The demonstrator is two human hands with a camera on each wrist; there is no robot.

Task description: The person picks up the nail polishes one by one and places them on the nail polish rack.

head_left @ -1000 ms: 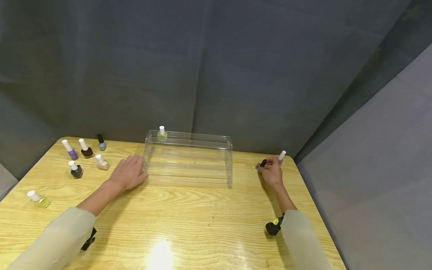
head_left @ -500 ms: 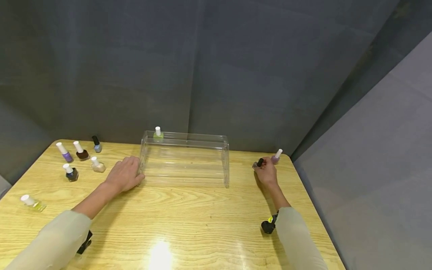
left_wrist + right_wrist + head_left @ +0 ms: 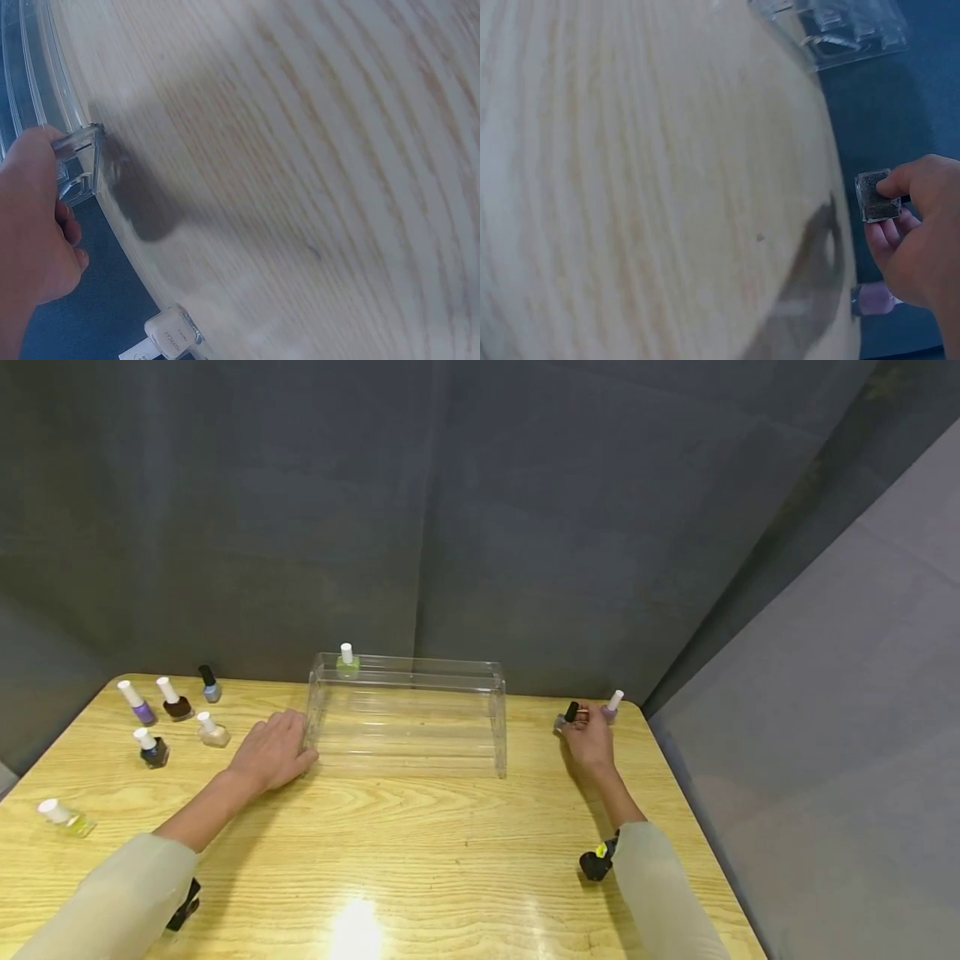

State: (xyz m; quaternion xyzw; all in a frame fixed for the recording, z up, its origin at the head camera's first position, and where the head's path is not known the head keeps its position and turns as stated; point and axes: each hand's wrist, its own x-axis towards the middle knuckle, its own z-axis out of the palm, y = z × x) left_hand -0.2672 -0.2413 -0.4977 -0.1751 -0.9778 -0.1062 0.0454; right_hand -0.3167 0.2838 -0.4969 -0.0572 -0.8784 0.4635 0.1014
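Observation:
My left hand (image 3: 272, 750) grips the left end of a clear acrylic rack (image 3: 405, 768), thumb at the front and fingers behind, as the left wrist view shows. A green nail polish bottle (image 3: 347, 665) with a white cap stands on the rack's top tier, at the left. At the table's back right, my right hand (image 3: 591, 742) pinches a small dark, glittery nail polish bottle (image 3: 877, 196) with a black cap (image 3: 572, 711). Its thumb lies on the glass, the other fingers beneath. A mauve nail polish bottle (image 3: 610, 710) with a white cap stands just behind this hand.
Several nail polish bottles stand at the table's left, among them a purple one (image 3: 144, 713), a dark red one (image 3: 178, 708) and a cream one (image 3: 215, 735). A yellow bottle (image 3: 78, 824) lies nearest the front. Dark curtain (image 3: 480, 527) hangs behind the table.
My right hand has drawn slightly away from the mauve bottle, and the black-capped bottle in it has turned more upright. My left hand keeps its grip on the rack. The head view has shifted a little.

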